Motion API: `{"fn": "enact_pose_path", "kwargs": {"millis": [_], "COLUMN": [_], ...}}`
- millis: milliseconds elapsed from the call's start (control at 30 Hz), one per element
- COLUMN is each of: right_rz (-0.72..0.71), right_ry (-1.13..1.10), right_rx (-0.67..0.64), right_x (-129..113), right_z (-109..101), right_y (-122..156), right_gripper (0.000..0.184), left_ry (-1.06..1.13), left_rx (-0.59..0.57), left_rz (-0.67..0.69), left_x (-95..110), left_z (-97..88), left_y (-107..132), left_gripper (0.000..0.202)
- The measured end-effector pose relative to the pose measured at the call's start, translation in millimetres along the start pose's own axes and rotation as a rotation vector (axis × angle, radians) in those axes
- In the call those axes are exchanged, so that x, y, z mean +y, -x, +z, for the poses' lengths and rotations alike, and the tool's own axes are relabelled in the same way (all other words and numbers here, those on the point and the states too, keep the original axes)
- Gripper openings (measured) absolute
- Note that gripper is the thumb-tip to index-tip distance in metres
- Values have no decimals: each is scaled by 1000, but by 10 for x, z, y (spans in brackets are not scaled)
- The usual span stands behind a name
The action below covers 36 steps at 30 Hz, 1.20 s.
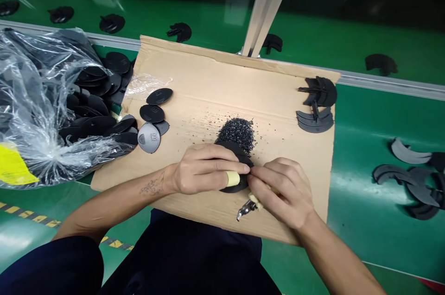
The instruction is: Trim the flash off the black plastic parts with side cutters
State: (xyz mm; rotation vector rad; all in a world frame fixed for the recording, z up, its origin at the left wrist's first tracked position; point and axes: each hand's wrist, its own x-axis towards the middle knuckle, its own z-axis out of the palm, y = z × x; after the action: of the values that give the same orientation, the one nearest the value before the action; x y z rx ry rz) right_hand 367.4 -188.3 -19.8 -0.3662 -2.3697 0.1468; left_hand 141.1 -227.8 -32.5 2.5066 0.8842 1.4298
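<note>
My left hand [205, 170] is closed on a round black plastic disc [238, 151], its fingers laid over the top; a yellow wrap covers one finger. At the disc's right edge my right hand [283, 188] pinches with thumb and fingertip. Tucked in that same hand is a pair of nippers [246, 209], metal jaws pointing down and left, with yellowish wrapping at the handles. Just beyond the disc lies a pile of small black plastic bits [237, 133]. Both hands are over a sheet of cardboard [194, 72].
Left of the hands, several loose discs [152, 113] lie near a clear plastic bag [38, 114] full of discs. Curved black parts [316, 100] are stacked at the cardboard's right; others [410, 179] lie on the green surface. A metal post [267, 8] rises behind.
</note>
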Motion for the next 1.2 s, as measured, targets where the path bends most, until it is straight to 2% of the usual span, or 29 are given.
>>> {"fn": "enact_pose_path", "kwargs": {"millis": [233,333,433,500,567,667,733,833,867,967,1067,1200], "right_rz": [79,94,61,83,155,257,269,208,177,133,185,194], "right_ry": [-55,-86,-120,-138,-195,-308,-321,-195,-140,-58,-124,-183], "right_rx": [-75,9,100,105,91,117,125,106,107,66,-53,-116], "right_x": [-5,4,15,20,24,29,31,29,25,11,0,5], "right_z": [-10,65,133,158,175,196,202,181,164,90,14,-36], "right_y": [108,127,125,124,127,131,126,103,94,73,73,80], "right_gripper": [19,18,18,17,14,13,13,11,12,16,16,17], "left_ry": [-10,-3,30,115,295,631,694,604,581,539,516,531], "left_rx": [-80,-112,-90,-38,0,-45,-90,-109,-111,-127,-145,-155], "left_rz": [56,50,21,-60,-229,-539,-643,-615,-596,-593,-609,-577], "left_x": [8,11,13,10,4,-9,-19,-30,-31,-28,-26,-28], "left_z": [-91,-108,-62,-7,35,35,5,-30,-35,-40,-51,-76], "left_y": [17,18,22,18,3,-34,-57,-76,-79,-83,-85,-97], "left_gripper": [2,3,5,4,17,52,49,16,11,12,18,18]}}
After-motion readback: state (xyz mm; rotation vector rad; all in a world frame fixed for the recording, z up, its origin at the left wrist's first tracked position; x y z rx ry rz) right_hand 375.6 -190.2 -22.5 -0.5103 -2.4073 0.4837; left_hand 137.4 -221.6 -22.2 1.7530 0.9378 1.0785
